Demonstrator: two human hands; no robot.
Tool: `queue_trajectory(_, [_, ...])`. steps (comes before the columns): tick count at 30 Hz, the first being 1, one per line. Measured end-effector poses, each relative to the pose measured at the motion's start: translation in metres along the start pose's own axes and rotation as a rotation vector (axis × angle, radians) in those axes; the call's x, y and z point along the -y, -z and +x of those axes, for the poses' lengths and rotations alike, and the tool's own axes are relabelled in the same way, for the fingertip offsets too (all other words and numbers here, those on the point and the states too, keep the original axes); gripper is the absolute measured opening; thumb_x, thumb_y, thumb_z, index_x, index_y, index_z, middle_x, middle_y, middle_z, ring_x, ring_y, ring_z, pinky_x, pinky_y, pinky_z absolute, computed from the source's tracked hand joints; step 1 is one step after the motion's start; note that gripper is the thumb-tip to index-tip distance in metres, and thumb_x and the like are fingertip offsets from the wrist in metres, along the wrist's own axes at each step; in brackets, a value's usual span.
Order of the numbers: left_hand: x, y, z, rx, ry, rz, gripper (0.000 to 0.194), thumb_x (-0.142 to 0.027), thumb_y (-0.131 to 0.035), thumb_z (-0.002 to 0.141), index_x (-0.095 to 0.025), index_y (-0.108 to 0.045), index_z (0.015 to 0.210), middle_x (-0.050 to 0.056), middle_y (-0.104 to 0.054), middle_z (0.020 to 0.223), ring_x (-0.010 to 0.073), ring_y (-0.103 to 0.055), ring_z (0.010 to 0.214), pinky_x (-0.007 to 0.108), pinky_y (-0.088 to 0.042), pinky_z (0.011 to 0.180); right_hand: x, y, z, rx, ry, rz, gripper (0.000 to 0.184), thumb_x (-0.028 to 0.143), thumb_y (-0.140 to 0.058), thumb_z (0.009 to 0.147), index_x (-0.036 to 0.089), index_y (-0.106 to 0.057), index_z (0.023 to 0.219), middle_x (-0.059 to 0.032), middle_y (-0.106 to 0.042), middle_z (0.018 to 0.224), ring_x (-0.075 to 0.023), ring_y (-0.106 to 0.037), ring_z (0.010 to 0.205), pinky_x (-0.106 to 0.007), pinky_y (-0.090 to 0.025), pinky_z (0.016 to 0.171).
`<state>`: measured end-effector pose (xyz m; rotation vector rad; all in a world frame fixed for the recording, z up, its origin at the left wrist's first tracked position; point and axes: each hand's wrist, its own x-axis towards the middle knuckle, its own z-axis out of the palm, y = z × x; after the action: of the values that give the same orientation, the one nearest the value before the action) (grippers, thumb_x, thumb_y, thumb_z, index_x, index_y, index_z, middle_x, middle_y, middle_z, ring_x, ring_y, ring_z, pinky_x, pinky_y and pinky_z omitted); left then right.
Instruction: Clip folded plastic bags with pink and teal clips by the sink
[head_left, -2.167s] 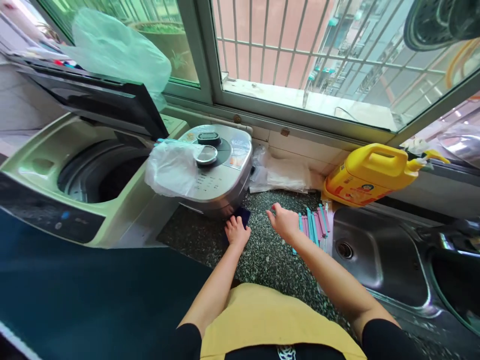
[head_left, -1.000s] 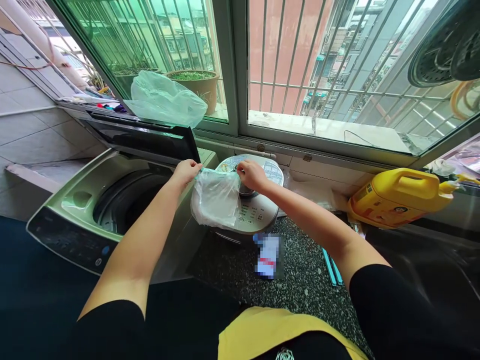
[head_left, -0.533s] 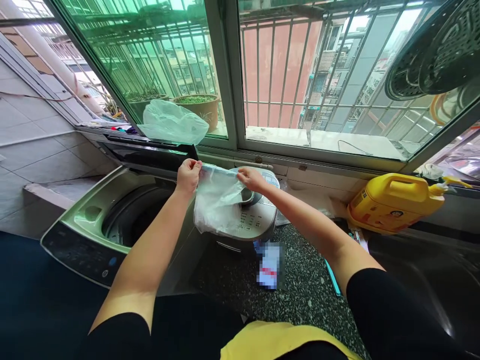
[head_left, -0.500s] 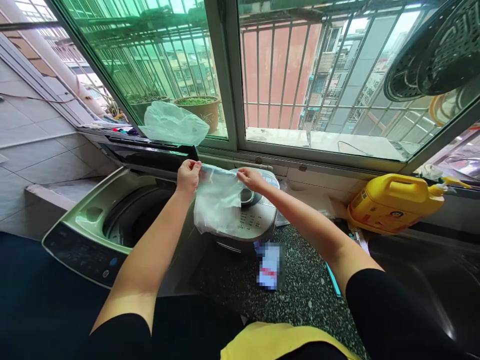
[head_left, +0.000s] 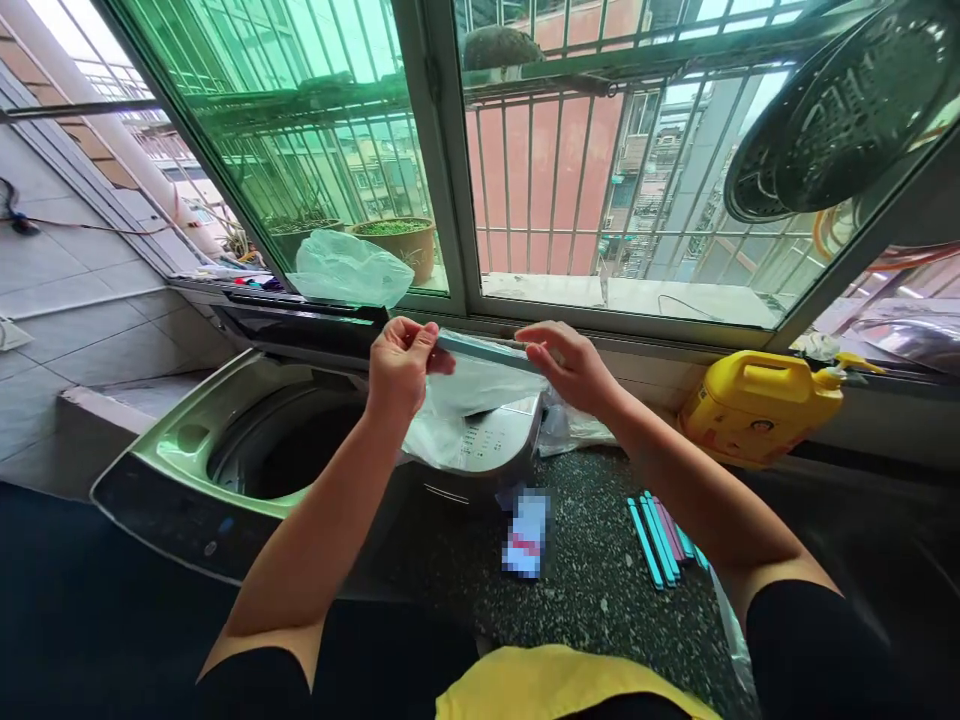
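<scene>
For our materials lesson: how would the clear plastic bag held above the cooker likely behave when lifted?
The plastic bag probably stays floppy: it sags below the teal sealing strip pinched by the left hand and right hand. It looks thin and see-through, so likely light. The strip appears straight, likely stiffer.

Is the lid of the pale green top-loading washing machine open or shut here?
Open. The washing machine's dark lid stands raised at the back, and the round drum opening below it is exposed.

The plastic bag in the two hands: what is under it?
Under the plastic bag, held by the left hand and right hand, stands a silver cooker on the speckled counter. The bag covers most of its lid; only the button panel shows.
</scene>
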<state>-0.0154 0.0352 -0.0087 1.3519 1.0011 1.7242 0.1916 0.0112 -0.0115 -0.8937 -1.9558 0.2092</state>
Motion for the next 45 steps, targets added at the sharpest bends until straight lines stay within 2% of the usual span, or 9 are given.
queue_trajectory(3, [0.008,-0.031,-0.031,0.124,0.078,-0.064,0.035,-0.038,-0.064,0.069,-0.019,-0.035,0.065,-0.01,-0.043,0.046,0.0075,-0.05,0.034,0.02,-0.044,0.037,-0.001,0.018,-0.043,0.087,-0.108,-0.073,0.028,0.036,-0.049,0.084,0.016,-0.059,0.1,-0.0053,-0.065,0.09,-0.0137,-0.059,0.081,-0.027,-0.045,0.074])
queue_trajectory(7, [0.022,-0.067,-0.062,0.304,0.166,-0.095,0.031,-0.036,-0.062,0.073,-0.019,-0.038,0.065,-0.008,-0.043,0.046,0.0074,-0.049,0.036,0.02,-0.044,0.039,-0.007,0.038,-0.096,0.078,-0.264,-0.214,0.024,0.031,-0.052,0.081,0.014,-0.061,0.097,-0.0036,-0.064,0.079,-0.012,-0.055,0.067,-0.024,-0.042,0.064])
queue_trajectory(13, [0.042,-0.104,-0.099,0.629,0.237,0.062,0.03,-0.039,-0.056,0.078,-0.016,-0.049,0.06,-0.004,-0.045,0.046,0.0054,-0.042,0.039,0.017,-0.034,0.039,-0.009,0.064,-0.167,0.117,-0.394,-0.268,0.025,0.035,-0.047,0.084,0.015,-0.061,0.092,-0.0008,-0.06,0.067,-0.0107,-0.05,0.057,-0.022,-0.038,0.057])
queue_trajectory(16, [0.06,-0.12,-0.128,0.697,0.269,0.123,0.04,-0.047,-0.054,0.077,-0.016,-0.047,0.052,-0.004,-0.042,0.043,0.0057,-0.037,0.039,0.019,-0.027,0.039,-0.01,0.065,-0.207,0.104,-0.492,-0.319,0.028,0.038,-0.049,0.082,0.016,-0.061,0.094,-0.0021,-0.062,0.069,-0.0122,-0.053,0.057,-0.023,-0.039,0.057])
queue_trajectory(21, [0.097,-0.14,-0.19,0.689,0.479,0.079,0.054,-0.066,-0.049,0.069,-0.018,-0.037,0.047,-0.006,-0.031,0.04,0.006,-0.03,0.038,0.021,-0.021,0.038,-0.012,0.059,-0.275,0.073,-0.59,-0.291,0.03,0.041,-0.044,0.085,0.017,-0.063,0.088,-0.0034,-0.065,0.069,-0.0146,-0.059,0.061,-0.023,-0.043,0.059])
queue_trajectory(28, [0.131,-0.161,-0.258,0.494,0.715,-0.071,0.057,-0.073,-0.048,0.062,-0.018,-0.039,0.052,-0.007,-0.029,0.043,0.0049,-0.026,0.038,0.02,-0.019,0.037,-0.009,0.059,-0.336,0.03,-0.625,-0.237,0.035,0.041,-0.039,0.087,0.018,-0.065,0.092,-0.0067,-0.07,0.081,-0.0176,-0.064,0.074,-0.026,-0.048,0.069])
queue_trajectory(35, [0.126,-0.177,-0.267,0.478,0.884,-0.194,0.056,-0.072,-0.052,0.061,-0.019,-0.035,0.052,-0.01,-0.026,0.039,0.0036,-0.022,0.032,0.019,-0.016,0.033,-0.011,0.06,-0.349,-0.102,-0.564,-0.234,0.028,0.035,-0.044,0.087,0.018,-0.065,0.092,-0.0056,-0.069,0.075,-0.0166,-0.064,0.066,-0.025,-0.048,0.062])
queue_trajectory(41, [0.132,-0.183,-0.268,0.446,0.913,-0.17,0.06,-0.077,-0.049,0.056,-0.019,-0.037,0.052,-0.009,-0.028,0.037,0.0035,-0.022,0.03,0.019,-0.013,0.033,-0.019,0.055,-0.356,-0.249,-0.528,-0.161,0.021,0.028,-0.048,0.086,0.019,-0.062,0.099,-0.004,-0.069,0.08,-0.0144,-0.063,0.064,-0.023,-0.047,0.059])
queue_trajectory(45, [0.138,-0.188,-0.271,0.451,0.865,-0.172,0.061,-0.076,-0.056,0.05,-0.017,-0.041,0.054,-0.008,-0.036,0.039,0.0047,-0.03,0.035,0.019,-0.022,0.037,-0.024,0.056,-0.358,-0.344,-0.534,-0.197,0.021,0.03,-0.046,0.087,0.019,-0.06,0.099,-0.0037,-0.067,0.081,-0.0136,-0.061,0.062,-0.023,-0.046,0.057])
